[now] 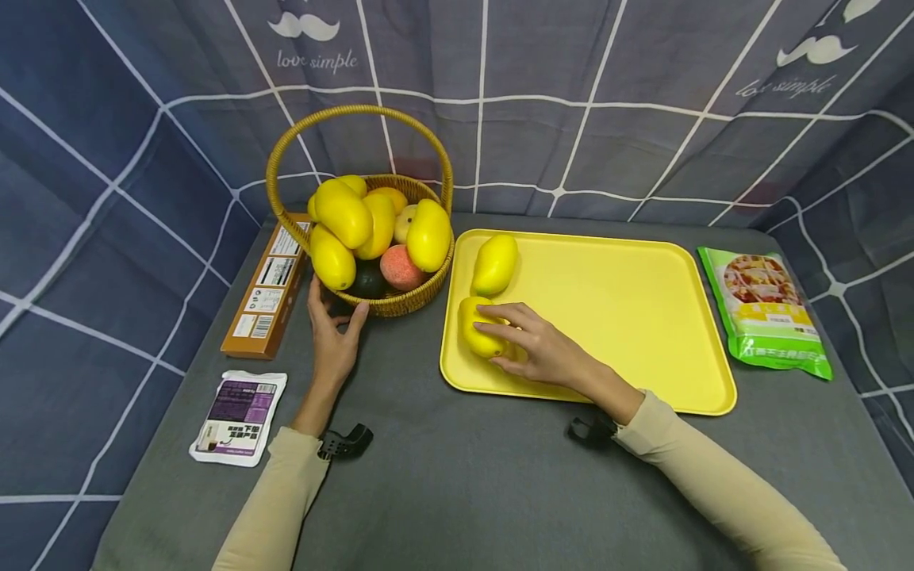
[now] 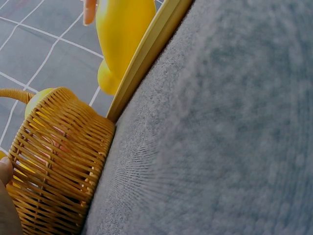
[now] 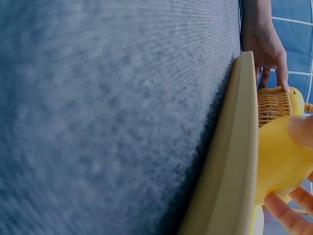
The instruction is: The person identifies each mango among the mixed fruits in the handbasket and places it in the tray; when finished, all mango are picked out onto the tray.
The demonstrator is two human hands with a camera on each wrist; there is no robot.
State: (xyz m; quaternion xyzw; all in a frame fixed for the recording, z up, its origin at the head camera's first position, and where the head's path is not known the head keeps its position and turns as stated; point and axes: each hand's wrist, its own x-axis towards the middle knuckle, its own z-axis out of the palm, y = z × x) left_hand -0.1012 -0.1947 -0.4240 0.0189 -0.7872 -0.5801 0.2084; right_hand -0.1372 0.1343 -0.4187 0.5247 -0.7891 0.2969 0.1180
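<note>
On the left part of the yellow tray (image 1: pixel 593 309), my right hand (image 1: pixel 535 345) holds a yellow mango (image 1: pixel 471 327) between thumb and fingers. The same mango (image 3: pixel 279 156) shows close up in the right wrist view, just inside the tray's edge. A second mango (image 1: pixel 495 264) lies directly behind it. My left hand (image 1: pixel 334 341) touches the front left of a wicker basket (image 1: pixel 410 300), thumb at the rim and fingers spread along its side. Several mangoes (image 1: pixel 344 214), a peach (image 1: pixel 402 267) and a dark avocado-like fruit (image 1: pixel 369 279) fill the basket.
An orange-brown box (image 1: pixel 264 293) lies left of the basket, with a white and purple pouch (image 1: pixel 239 418) in front of it. Right of the tray is a green food packet (image 1: pixel 767 309). The basket's tall handle (image 1: pixel 357 109) arches over the fruit, near the curtain (image 1: pixel 528 143).
</note>
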